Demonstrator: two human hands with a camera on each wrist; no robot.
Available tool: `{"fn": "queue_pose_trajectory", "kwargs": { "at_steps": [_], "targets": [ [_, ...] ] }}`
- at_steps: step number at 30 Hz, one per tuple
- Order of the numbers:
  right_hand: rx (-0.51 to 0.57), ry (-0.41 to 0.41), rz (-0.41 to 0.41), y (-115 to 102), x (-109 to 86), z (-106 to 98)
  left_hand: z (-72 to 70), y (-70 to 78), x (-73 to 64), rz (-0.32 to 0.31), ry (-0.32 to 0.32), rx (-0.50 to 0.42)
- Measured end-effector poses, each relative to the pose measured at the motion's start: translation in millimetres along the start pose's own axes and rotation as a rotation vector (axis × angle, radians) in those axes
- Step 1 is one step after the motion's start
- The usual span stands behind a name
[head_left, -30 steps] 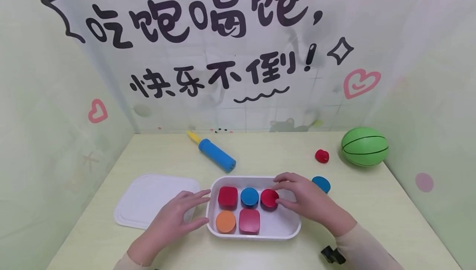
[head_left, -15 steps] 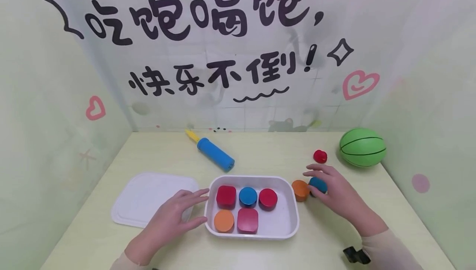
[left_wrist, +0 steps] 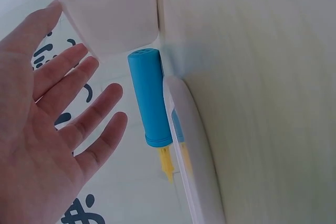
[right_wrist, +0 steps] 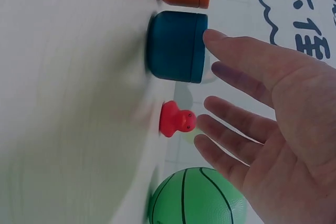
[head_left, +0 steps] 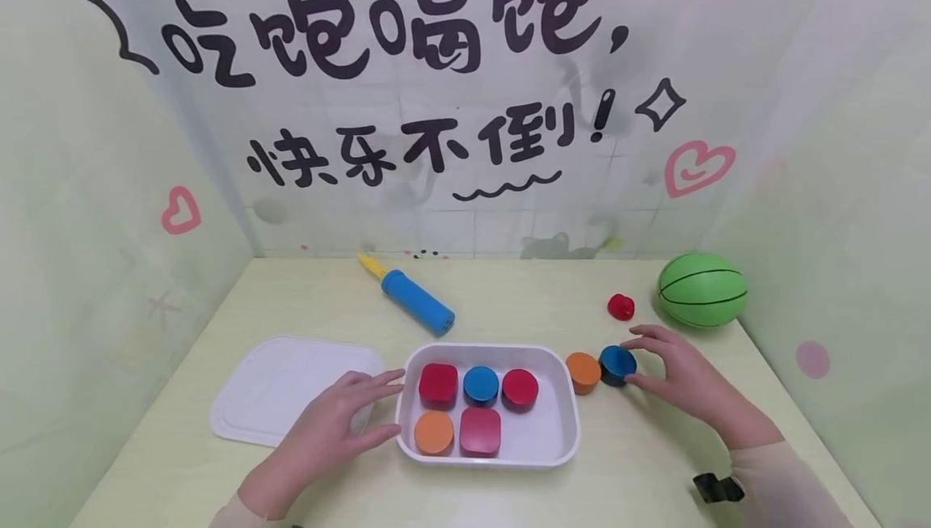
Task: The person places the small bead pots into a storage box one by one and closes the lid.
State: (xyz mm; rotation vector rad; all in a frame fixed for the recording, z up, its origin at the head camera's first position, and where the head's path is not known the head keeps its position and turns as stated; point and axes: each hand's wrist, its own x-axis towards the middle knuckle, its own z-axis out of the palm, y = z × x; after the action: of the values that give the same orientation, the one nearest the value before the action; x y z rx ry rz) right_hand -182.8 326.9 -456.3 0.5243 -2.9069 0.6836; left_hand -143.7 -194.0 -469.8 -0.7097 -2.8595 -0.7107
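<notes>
A white rectangular tray [head_left: 541, 454] holds several small lidded containers: a red square one [head_left: 439, 383], a blue round one [head_left: 481, 385], a red round one [head_left: 520, 390], an orange round one [head_left: 434, 432] and a pink-red square one [head_left: 480, 432]. At its left end my left hand [head_left: 330, 423] has its fingers spread, tips at or touching the rim. Right of the tray, another orange round container [head_left: 583, 373] stands beside a dark blue round container [head_left: 617, 366]. My right hand [head_left: 687, 382] is at the dark blue one, thumb tip at its lid edge, fingers extended and apart.
A white lid [head_left: 284, 390] lies left of the tray, partly behind my left hand. Behind are a blue hand pump [head_left: 418, 302] with a yellow nozzle, a small red rubber duck [right_wrist: 176, 119] and a green ball [head_left: 702, 289]. Printed curtains stand around the table.
My right hand has moved from over the red round container in the tray rightward to the dark blue one. The orange container outside the tray has come into view. My left hand stays put.
</notes>
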Motion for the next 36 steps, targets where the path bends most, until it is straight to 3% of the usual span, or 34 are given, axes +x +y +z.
{"fn": "queue_pose_trajectory", "kwargs": {
  "at_steps": [10, 24, 36],
  "targets": [
    [0.017, -0.022, 0.006, 8.8, 0.0, -0.3, 1.6, -0.9, 1.1, 0.015, 0.005, 0.013],
    [0.042, 0.04, -0.079, 9.4, 4.9, 11.0, 0.5, 0.2, 0.8, 0.004, 0.003, 0.012],
    [0.013, 0.066, -0.062, 4.7, -0.9, 6.4, 0.0, 0.1, 0.2, 0.011, -0.011, 0.009]
  ]
}}
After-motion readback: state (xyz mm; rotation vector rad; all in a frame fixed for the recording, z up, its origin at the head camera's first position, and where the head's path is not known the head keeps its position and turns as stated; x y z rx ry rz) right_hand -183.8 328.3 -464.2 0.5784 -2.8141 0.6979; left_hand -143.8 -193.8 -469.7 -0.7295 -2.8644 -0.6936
